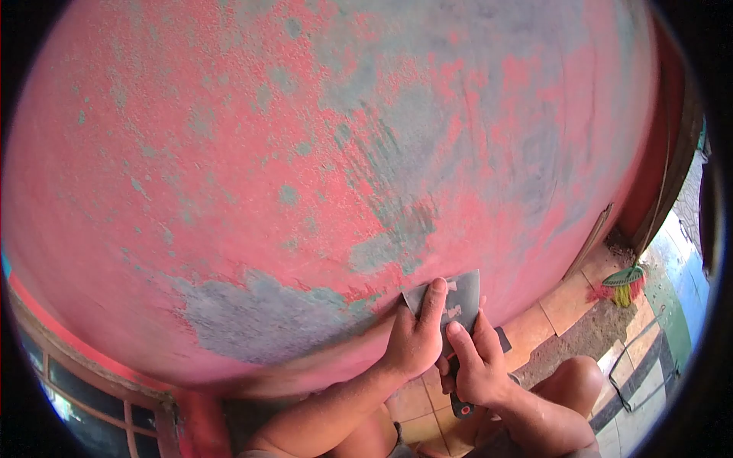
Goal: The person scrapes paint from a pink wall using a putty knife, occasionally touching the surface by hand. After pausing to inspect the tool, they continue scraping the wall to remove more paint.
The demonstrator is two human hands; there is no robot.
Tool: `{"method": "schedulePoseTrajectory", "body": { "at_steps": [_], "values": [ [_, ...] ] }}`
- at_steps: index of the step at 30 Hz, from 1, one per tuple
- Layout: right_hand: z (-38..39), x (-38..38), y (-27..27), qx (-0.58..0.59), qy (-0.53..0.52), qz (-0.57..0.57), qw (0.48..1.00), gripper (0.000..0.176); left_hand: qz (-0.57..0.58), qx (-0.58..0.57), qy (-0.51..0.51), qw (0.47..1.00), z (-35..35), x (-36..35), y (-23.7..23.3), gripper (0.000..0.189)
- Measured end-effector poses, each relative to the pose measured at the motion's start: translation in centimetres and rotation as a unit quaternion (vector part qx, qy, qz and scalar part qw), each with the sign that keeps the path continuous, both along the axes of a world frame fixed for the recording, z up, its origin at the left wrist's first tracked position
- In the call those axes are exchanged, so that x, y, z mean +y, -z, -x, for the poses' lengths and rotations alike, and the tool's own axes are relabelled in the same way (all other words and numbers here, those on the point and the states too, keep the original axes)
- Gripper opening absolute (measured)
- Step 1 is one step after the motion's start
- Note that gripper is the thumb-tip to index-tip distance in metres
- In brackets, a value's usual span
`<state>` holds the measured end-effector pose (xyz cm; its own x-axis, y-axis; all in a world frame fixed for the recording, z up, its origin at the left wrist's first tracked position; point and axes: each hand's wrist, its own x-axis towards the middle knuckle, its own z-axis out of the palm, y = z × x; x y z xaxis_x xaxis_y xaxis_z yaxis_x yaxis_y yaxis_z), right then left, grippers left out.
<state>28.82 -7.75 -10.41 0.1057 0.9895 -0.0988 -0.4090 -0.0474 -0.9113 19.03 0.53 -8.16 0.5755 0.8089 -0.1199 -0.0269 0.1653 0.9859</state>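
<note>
— How many tools are out?

— One scraper, with a wide grey blade and a dark handle. Its blade lies flat on the red wall, low down, top edge up against the paint just right of a big bare grey patch

— And the hands?

— Two, both on that one scraper. The left hand is curled at the blade's left edge, with one finger stretched up its face. The right hand is clenched round the handle below, and its forefinger is laid up the middle of the blade. The two hands touch side by side

— Anything else lying about?

— One broom, green head with red and yellow bristles, down on the floor well off to the right, by the foot of the wall. One barred window sits at lower left. One bare knee shows just right of the right hand

— What room is there to move?

— Plenty of wall above and to the left, patchy red and grey all the way. Below the blade the wall soon meets the tiled floor, and the knee crowds the right side
</note>
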Motion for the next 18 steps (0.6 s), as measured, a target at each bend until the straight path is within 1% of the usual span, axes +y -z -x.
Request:
{"method": "schedulePoseTrajectory", "body": {
  "at_steps": [4,7,10,13,16,18],
  "values": [
    [-0.5,0.2,-0.1,-0.017,-0.007,0.002,1.000,0.021,-0.011,-0.016,-0.014,1.000,-0.4,0.1,0.7,0.061],
    [-0.5,0.1,0.0,-0.022,-0.007,-0.004,1.000,0.022,0.023,-0.035,-0.031,0.999,-0.5,-0.1,0.0,0.050],
    [-0.6,0.0,-0.5,-0.026,-0.004,-0.005,1.000,0.022,0.038,-0.029,-0.025,0.999,-0.6,-0.1,-0.3,0.050],
    [-0.7,0.0,-0.4,-0.046,0.006,-0.009,0.999,0.026,-0.014,-0.041,-0.020,0.999,-0.8,0.1,0.9,0.062],
    [-0.3,0.6,-0.8,-0.049,0.019,-0.053,0.997,0.026,-0.012,-0.069,-0.042,0.997,-0.6,0.1,0.9,0.063],
    [-0.2,0.7,-1.3,-0.061,0.030,-0.055,0.996,0.026,-0.025,-0.090,-0.069,0.993,-0.9,-0.9,0.5,0.060]
  ]
}}
